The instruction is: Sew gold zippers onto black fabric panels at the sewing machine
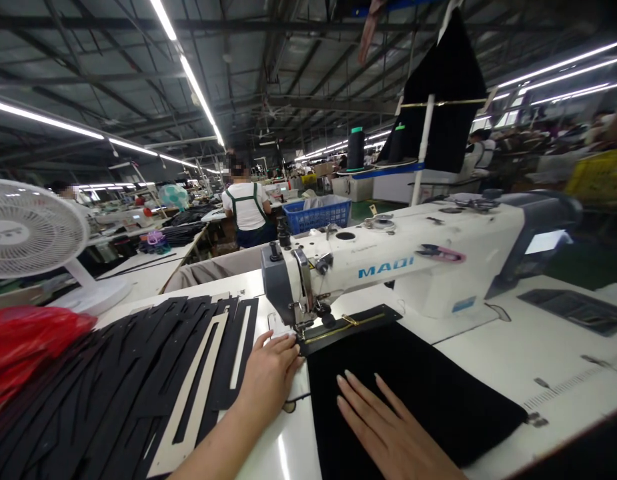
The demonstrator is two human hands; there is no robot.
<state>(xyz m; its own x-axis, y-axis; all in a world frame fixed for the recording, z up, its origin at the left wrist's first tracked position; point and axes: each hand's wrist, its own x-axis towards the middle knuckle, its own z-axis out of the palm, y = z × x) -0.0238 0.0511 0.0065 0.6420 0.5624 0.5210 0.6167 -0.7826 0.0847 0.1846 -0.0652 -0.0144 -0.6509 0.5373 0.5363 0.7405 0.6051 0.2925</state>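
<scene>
A black fabric panel (428, 380) lies on the white table of a sewing machine (368, 260). Along its top edge runs a black strip with a gold zipper (333, 333) and a gold puller, one end under the presser foot. Beside the needle area, my left hand (273, 367) touches the left end of this strip, fingers bent and close together; whether it pinches anything is hidden. My right hand (378, 420) rests flat on the panel, fingers stretched out and apart, holding nothing.
Left of the machine lie many black slotted strips (113, 373) and a beige slotted piece (188, 400). Farther left are a red bag (28, 347) and a white fan (28, 227). Pink-handled snips (441, 253) rest on the machine; a person (247, 207) stands beyond, near a blue crate (318, 215).
</scene>
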